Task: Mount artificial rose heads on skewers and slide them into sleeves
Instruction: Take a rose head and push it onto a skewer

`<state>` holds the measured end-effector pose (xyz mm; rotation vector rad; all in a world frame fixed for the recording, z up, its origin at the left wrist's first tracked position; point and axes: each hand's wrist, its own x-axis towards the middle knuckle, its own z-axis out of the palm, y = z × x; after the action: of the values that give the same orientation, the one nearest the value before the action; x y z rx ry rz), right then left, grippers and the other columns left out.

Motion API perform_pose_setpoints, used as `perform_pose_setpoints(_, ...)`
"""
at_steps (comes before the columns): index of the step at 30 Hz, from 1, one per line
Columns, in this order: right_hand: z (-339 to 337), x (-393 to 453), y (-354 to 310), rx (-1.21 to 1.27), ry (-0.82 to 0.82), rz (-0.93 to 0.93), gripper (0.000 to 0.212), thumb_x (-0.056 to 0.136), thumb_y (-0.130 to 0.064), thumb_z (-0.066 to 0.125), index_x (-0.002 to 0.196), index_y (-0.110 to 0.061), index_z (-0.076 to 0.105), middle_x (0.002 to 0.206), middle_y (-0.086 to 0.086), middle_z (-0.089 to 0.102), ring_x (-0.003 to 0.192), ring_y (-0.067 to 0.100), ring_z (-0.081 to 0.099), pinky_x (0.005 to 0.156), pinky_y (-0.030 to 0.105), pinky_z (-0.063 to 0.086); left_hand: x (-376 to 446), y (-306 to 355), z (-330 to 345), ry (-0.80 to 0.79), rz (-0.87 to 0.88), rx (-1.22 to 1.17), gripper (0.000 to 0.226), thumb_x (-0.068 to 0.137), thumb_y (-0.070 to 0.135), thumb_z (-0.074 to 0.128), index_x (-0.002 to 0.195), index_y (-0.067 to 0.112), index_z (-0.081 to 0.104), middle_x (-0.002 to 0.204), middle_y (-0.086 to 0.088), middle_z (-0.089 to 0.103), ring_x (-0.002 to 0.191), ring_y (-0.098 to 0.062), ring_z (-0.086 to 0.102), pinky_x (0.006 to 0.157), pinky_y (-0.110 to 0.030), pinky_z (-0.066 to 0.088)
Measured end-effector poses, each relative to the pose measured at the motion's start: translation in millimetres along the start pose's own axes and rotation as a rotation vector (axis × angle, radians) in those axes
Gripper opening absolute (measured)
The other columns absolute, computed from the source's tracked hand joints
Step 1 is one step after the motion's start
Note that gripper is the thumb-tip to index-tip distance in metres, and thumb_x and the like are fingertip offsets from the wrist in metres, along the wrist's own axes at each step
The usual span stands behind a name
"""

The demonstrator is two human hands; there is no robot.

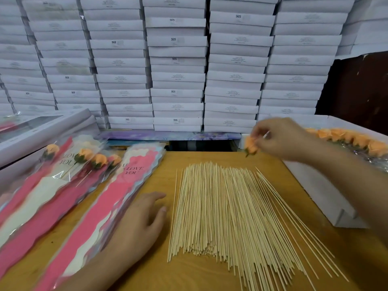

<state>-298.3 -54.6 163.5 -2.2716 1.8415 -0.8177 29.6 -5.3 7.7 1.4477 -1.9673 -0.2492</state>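
My right hand (281,139) is raised over the table's far right and pinches an orange rose head (251,146) with a green base by its fingertips. A short pale stick end shows by the fingers. My left hand (144,217) rests flat with relaxed fingers on the wooden table, between a stack of pink "LOVE YOU" sleeves (117,198) and a wide pile of bamboo skewers (226,217). Further left lie several finished sleeved roses (88,158).
A white box (327,194) at the right holds a row of orange rose heads (357,141). White lidded boxes (42,131) sit at the left. A wall of stacked white boxes (176,66) stands behind the wooden table (189,276).
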Motion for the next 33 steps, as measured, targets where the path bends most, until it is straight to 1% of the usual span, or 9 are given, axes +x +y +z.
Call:
perform_pose_setpoints(4,57,-44,-40,0.173,-0.163,-0.060,0.024,0.094,-0.017,0.061,0.080,-0.038,0.061,0.079,-0.019,0.068,0.070,0.006,0.068,0.056,0.024,0.055,-6,14,0,-0.034,0.030,-0.075,0.055,0.081,0.063,0.061,0.131,0.039,0.054,0.122,0.025,0.057,0.111,0.009,0.053,0.092,-0.012,0.041)
perform_pose_setpoints(7,91,-73,-62,0.268,-0.217,-0.060,0.022,0.094,-0.026,0.064,0.083,-0.045,0.060,0.085,-0.018,0.062,0.071,0.001,0.064,0.049,0.017,0.049,-10,24,2,-0.109,0.008,-0.170,0.063,0.067,0.078,0.057,0.122,0.048,0.054,0.106,0.029,0.062,0.106,0.014,0.054,0.080,-0.005,0.042)
perform_pose_setpoints(10,110,-92,-75,0.366,-0.223,-0.059,0.009,0.091,-0.029,0.069,0.090,-0.038,0.068,0.081,-0.017,0.061,0.068,-0.014,0.059,0.047,0.012,0.045,-13,31,1,-0.161,-0.001,-0.280,0.047,0.070,0.069,0.067,0.113,0.050,0.064,0.100,0.031,0.065,0.090,0.007,0.061,0.068,-0.008,0.045)
perform_pose_setpoints(13,118,-99,-79,0.429,-0.200,-0.030,0.008,0.087,-0.031,0.074,0.087,-0.036,0.068,0.078,-0.016,0.061,0.066,-0.009,0.061,0.049,0.014,0.047,-14,34,-1,-0.194,0.018,-0.351,0.031,0.076,0.054,0.076,0.106,0.056,0.067,0.092,0.022,0.069,0.071,-0.009,0.060,0.056,-0.011,0.043)
perform_pose_setpoints(16,122,-102,-79,0.493,-0.178,0.004,0.012,0.084,-0.031,0.077,0.081,-0.037,0.067,0.072,-0.010,0.065,0.061,-0.005,0.062,0.049,0.014,0.047,-14,33,1,-0.215,0.014,-0.415,0.029,0.076,0.052,0.080,0.103,0.051,0.070,0.085,0.013,0.072,0.062,-0.006,0.054,0.055,-0.018,0.042)
perform_pose_setpoints(20,118,-105,-78,0.596,-0.114,-0.049,0.017,0.091,-0.054,0.053,0.095,-0.040,0.063,0.085,-0.026,0.067,0.076,-0.007,0.064,0.057,0.011,0.048,-13,27,3,-0.157,-0.017,-0.547,0.025,0.076,0.056,0.077,0.093,0.039,0.076,0.080,0.001,0.073,0.063,-0.011,0.058,0.057,-0.024,0.045)
perform_pose_setpoints(23,120,-106,-63,0.305,-0.022,0.006,0.023,0.096,-0.052,0.042,0.093,-0.038,0.061,0.071,-0.014,0.062,0.063,-0.001,0.061,0.052,0.014,0.048,-12,22,4,-0.094,-0.082,-0.562,0.020,0.074,0.048,0.077,0.092,0.041,0.077,0.088,-0.001,0.077,0.076,-0.024,0.068,0.069,-0.037,0.054)
perform_pose_setpoints(27,125,-103,-37,-0.248,-0.098,0.107,0.032,0.099,-0.051,0.046,0.084,-0.026,0.058,0.070,-0.009,0.057,0.061,0.006,0.055,0.055,0.025,0.049,-11,17,3,-0.022,-0.106,-0.552,0.014,0.074,0.044,0.075,0.088,0.043,0.077,0.089,0.003,0.077,0.075,-0.020,0.067,0.068,-0.032,0.052)
perform_pose_setpoints(33,121,-95,-26,-0.343,-0.210,0.208,0.047,0.094,-0.055,0.054,0.060,-0.023,0.045,0.055,-0.008,0.045,0.046,0.010,0.041,0.043,0.026,0.030,-11,16,3,-0.028,-0.108,-0.529,0.019,0.072,0.051,0.073,0.089,0.044,0.076,0.087,0.005,0.076,0.072,-0.018,0.066,0.069,-0.034,0.052)
